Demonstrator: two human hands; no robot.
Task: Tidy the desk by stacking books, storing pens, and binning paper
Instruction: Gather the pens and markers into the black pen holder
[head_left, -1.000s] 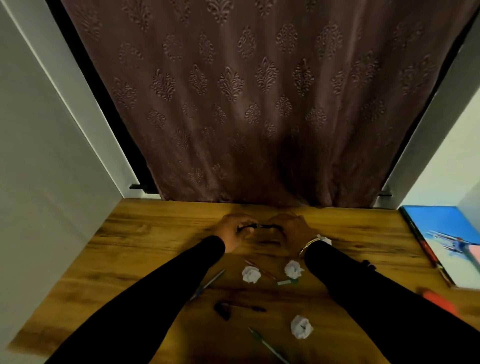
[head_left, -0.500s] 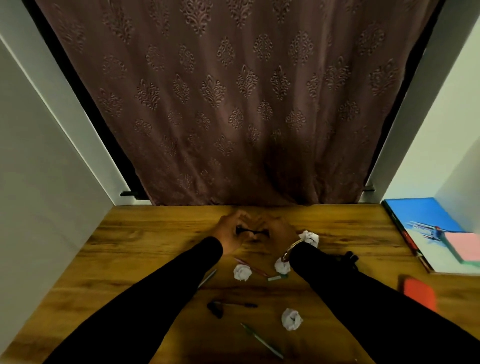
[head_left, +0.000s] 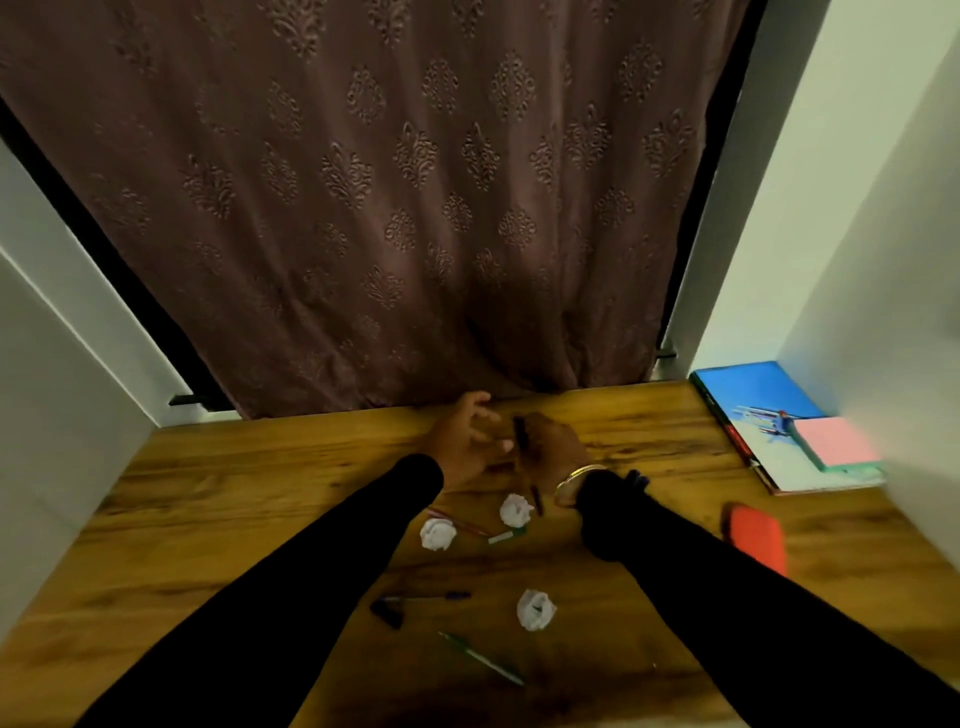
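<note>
My right hand (head_left: 550, 444) grips a dark pen (head_left: 521, 441) that stands nearly upright near the desk's far edge. My left hand (head_left: 465, 439) is just left of it, fingers spread and holding nothing. Three crumpled paper balls lie on the wooden desk (head_left: 208, 519): one (head_left: 437, 533), another (head_left: 516, 511) and a third (head_left: 535, 609) nearer me. Loose pens lie between my arms: a green one (head_left: 480, 657), a dark blue one (head_left: 421, 598) with a black cap beside it, a reddish one (head_left: 460, 522) and a short green-white one (head_left: 506, 536).
A blue book (head_left: 769, 415) with a pink pad (head_left: 834, 441) on top lies at the desk's right rear corner. An orange object (head_left: 756, 535) sits by my right forearm. A brown patterned curtain (head_left: 389, 208) hangs behind the desk, with white walls on both sides.
Both hands held the dark pen level between them; now my left hand has let go and opened, and my right hand holds the pen upright. The view has shifted left.
</note>
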